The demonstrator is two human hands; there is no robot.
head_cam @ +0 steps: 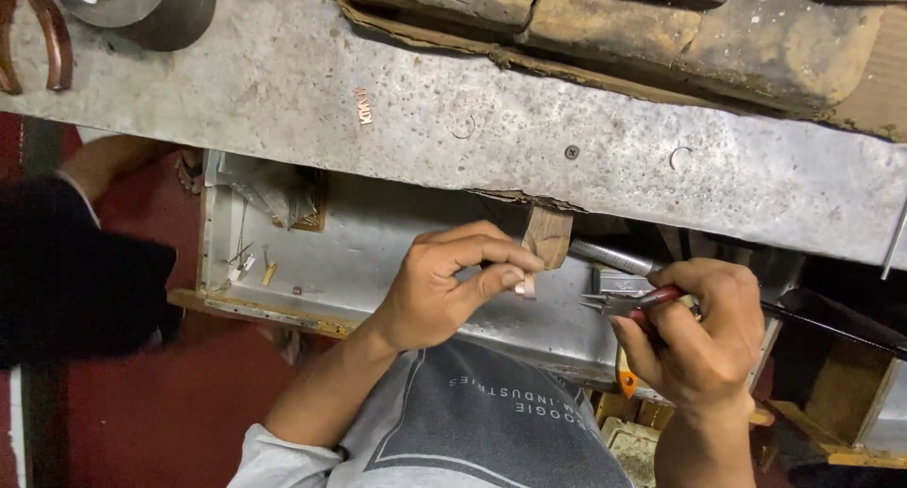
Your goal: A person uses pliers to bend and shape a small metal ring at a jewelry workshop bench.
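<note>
My left hand (444, 285) pinches a tiny copper-coloured metal piece (525, 285) between thumb and first finger. I press it against the small brown wooden peg (548, 235) that sticks out from the edge of the grey, pitted stone desk (453, 101), so the peg keeps the piece steady.

My right hand (704, 337) is at about 4 o'clock from the peg. It is closed around the red handles of small metal pliers (614, 304). The thin tips point to 9 o'clock, toward the little piece, but they are near it and not touching it. I cannot tell if the tips are open or closed.

Below the desk edge sits a shallow grey metal tray (359, 261). It is right under my hands, so it looks like a spot to catch bits that drop. Small scraps lie in its 9 o'clock corner.

On the desk top at 11 o'clock lies a small flat copper strip (363, 105), well apart from my hands. At the far 10 o'clock corner I see red-handled pliers (38, 34) and a round grey dish (142, 6). Another person's dark sleeve (76, 271) is at 9 o'clock.
</note>
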